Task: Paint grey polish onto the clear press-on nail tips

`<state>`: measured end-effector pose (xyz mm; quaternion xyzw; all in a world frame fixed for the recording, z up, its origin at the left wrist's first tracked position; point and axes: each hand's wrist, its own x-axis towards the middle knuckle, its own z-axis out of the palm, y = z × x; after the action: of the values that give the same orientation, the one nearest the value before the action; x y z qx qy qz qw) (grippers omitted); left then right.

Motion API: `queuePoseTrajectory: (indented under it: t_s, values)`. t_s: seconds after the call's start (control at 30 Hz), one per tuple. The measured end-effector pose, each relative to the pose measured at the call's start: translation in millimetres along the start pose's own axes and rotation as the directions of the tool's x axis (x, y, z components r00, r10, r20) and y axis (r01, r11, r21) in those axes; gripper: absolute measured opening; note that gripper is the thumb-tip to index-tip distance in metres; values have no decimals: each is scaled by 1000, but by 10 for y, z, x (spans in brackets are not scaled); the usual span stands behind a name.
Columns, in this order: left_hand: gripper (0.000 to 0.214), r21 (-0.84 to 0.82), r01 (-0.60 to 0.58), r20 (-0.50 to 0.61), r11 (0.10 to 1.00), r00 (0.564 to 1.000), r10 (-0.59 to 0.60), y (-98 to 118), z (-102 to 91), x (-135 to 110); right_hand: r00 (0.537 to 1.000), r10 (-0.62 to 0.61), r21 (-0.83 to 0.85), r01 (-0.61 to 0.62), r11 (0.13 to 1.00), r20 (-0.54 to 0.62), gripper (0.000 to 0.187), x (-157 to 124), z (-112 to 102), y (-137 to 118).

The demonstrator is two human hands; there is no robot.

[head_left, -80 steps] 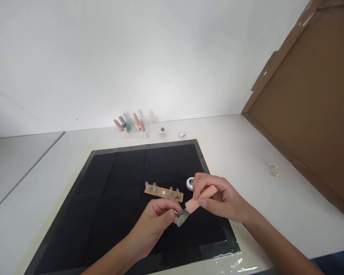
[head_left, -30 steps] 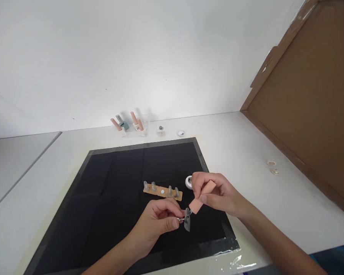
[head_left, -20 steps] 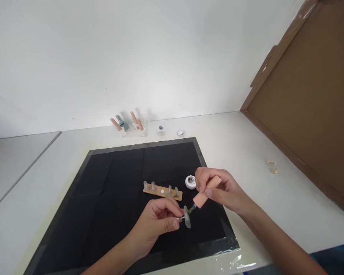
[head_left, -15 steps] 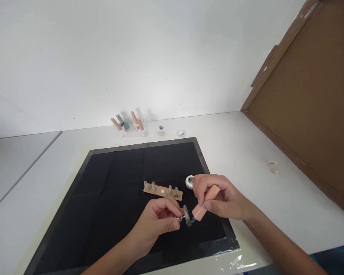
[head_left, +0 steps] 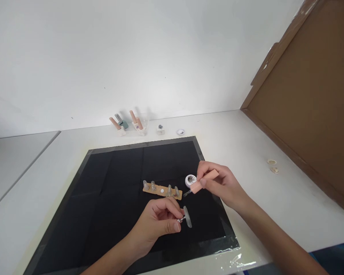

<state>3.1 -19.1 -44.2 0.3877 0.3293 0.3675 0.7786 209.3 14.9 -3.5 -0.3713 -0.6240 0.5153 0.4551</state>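
Note:
My left hand pinches a short metal stem carrying a grey false nail tip, held just above the black mat. My right hand grips a pink brush cap; its dark brush tip points down-left beside a small white pot. A tan holder strip with several nail tips standing on it lies on the mat between the two hands.
Several polish bottles with pink and green caps stand by the back wall, with a small bottle and a white lid beside them. Two small rings lie on the white table at right. A brown cardboard panel leans there.
My right hand has lifted the brush away from the nail tip and moved it up toward the white pot. My left hand stays in place with the nail tip.

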Motion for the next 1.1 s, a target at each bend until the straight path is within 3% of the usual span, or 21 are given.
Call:
queuePoseTrajectory:
  t_s: [0.17, 0.37, 0.6, 0.77, 0.9, 1.1]
  values:
    - [15, 5, -9, -19, 1000, 1000, 10, 5, 8, 6, 974, 96, -207, -139, 968, -204, 10, 60, -38, -22]
    - [14, 3, -13, -26, 1000, 1000, 13, 29, 12, 7, 979, 142, -451, -194, 871, -147, 12, 89, -37, 53]
    - [16, 8, -7, -39, 1000, 999, 8, 42, 13, 0, 986, 121, -498, -161, 852, -112, 12, 109, -33, 124]
    - [16, 22, -9, -47, 1000, 999, 10, 32, 0, 5, 984, 115, -457, -164, 874, -132, 11, 106, -39, 92]
    - [17, 29, -25, -60, 999, 998, 27, 21, -7, 9, 978, 155, -264, -187, 946, -138, 9, 81, -67, 10]
    - [16, 56, -33, -86, 998, 996, 38, 43, 17, 13, 994, 14, 107, -25, 994, 108, 12, 12, -70, 12]
